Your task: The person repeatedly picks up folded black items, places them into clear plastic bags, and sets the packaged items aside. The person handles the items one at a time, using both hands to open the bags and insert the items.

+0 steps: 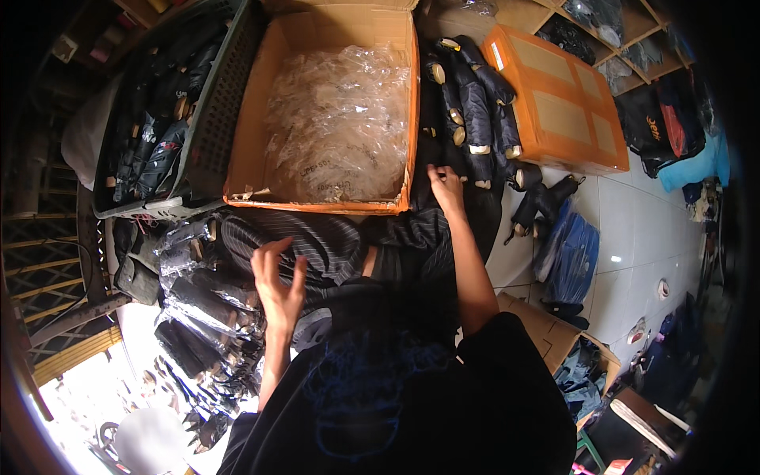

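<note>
My left hand (279, 286) hovers over my striped dark trousers (297, 241), its fingers spread and nothing in them. To the right of an open cardboard box (321, 207), my right hand (446, 190) reaches to the near end of a dark row, fingers bent but apart; I see nothing held in it. That row is made of black folded umbrellas (476, 119) with pale tips, lying side by side. Clear plastic sleeves (340, 127) fill the box in front of me. Whether my right fingertips touch the dark fabric is hard to tell.
A dark crate (226, 103) of black umbrellas stands at the left. Plastic-wrapped umbrellas (198, 317) are heaped by my left arm. A taped orange carton (558, 99) sits at the far right. Blue plastic-wrapped goods (574, 257) lie on the white tiled floor (625, 229).
</note>
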`<state>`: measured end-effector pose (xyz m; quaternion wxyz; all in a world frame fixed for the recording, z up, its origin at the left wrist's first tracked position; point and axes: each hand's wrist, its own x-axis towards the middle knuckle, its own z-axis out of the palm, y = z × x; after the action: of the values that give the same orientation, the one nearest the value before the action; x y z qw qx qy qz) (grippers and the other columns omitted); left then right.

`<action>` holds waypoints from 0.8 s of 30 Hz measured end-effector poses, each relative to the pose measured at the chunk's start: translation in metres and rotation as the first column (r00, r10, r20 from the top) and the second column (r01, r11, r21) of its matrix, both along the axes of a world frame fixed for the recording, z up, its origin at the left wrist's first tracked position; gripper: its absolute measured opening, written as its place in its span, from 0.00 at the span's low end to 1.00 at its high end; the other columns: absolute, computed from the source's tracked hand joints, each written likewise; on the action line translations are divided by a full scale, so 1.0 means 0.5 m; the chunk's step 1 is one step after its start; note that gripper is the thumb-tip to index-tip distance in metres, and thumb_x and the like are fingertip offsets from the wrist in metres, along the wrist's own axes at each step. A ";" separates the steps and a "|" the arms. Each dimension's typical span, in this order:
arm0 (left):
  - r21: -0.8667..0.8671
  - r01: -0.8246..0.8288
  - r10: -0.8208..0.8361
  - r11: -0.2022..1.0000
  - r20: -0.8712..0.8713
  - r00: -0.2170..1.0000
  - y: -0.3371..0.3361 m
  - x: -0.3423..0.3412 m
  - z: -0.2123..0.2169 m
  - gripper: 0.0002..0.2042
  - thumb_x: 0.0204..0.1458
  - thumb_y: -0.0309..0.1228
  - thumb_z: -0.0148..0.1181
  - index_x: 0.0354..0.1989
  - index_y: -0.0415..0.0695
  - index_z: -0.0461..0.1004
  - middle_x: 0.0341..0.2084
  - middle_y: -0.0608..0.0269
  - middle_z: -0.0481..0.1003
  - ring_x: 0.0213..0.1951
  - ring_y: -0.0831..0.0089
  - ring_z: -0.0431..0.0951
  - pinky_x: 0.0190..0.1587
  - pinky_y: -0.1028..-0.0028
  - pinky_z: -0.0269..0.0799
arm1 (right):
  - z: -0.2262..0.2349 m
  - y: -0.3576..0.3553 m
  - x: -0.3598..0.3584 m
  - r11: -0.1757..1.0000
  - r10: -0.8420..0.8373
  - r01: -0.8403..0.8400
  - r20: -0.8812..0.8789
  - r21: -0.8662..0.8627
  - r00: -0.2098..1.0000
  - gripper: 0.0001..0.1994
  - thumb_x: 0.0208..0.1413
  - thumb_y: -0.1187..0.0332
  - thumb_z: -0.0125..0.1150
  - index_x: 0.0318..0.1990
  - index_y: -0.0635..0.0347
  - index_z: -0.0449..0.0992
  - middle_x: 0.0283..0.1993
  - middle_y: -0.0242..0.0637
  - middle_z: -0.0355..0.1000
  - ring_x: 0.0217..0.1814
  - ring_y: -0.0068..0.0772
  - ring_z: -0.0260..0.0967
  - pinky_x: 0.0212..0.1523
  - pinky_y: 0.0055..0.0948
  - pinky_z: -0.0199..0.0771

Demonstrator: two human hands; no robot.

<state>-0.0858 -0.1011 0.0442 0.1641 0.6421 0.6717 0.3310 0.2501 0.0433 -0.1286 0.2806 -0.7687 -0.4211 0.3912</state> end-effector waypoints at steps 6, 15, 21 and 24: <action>-0.047 0.228 -0.221 0.972 0.130 0.967 0.020 0.069 -0.002 0.13 0.50 0.25 0.62 0.45 0.41 0.75 0.39 0.57 0.73 0.41 0.61 0.70 0.45 0.65 0.68 | 0.001 -0.013 -0.018 1.000 -0.001 0.003 -0.076 0.015 0.997 0.36 0.49 0.49 0.66 0.55 0.73 0.66 0.55 0.56 0.70 0.56 0.47 0.71 0.53 0.36 0.71; 0.033 0.550 -0.536 0.835 0.280 0.797 0.086 0.139 0.012 0.17 0.51 0.25 0.61 0.50 0.41 0.75 0.42 0.55 0.76 0.46 0.56 0.74 0.50 0.64 0.69 | 0.192 -0.097 -0.039 0.986 -0.073 0.166 -0.921 -0.009 0.382 0.23 0.56 0.62 0.62 0.55 0.57 0.60 0.44 0.37 0.70 0.44 0.28 0.71 0.41 0.28 0.74; 0.150 0.678 -0.693 0.720 0.197 0.693 0.110 0.213 0.013 0.22 0.48 0.26 0.64 0.55 0.44 0.73 0.60 0.51 0.65 0.57 0.51 0.68 0.59 0.59 0.65 | 0.270 -0.160 -0.137 0.951 -0.059 0.301 -0.912 0.072 0.405 0.24 0.58 0.64 0.63 0.57 0.57 0.58 0.49 0.36 0.66 0.49 0.28 0.68 0.46 0.29 0.72; 0.251 0.650 -0.693 0.717 0.152 0.705 0.084 0.202 -0.014 0.17 0.44 0.25 0.65 0.46 0.44 0.77 0.59 0.52 0.67 0.56 0.52 0.69 0.58 0.58 0.66 | 0.289 -0.159 -0.153 0.951 -0.125 0.310 -0.912 0.003 0.392 0.24 0.57 0.64 0.63 0.56 0.56 0.59 0.49 0.35 0.65 0.48 0.27 0.68 0.44 0.28 0.72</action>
<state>0.0154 -0.0589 0.0373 0.2935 0.8111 0.3337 0.3802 0.1737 -0.0364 0.0162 0.5758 -0.4591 -0.1321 0.6634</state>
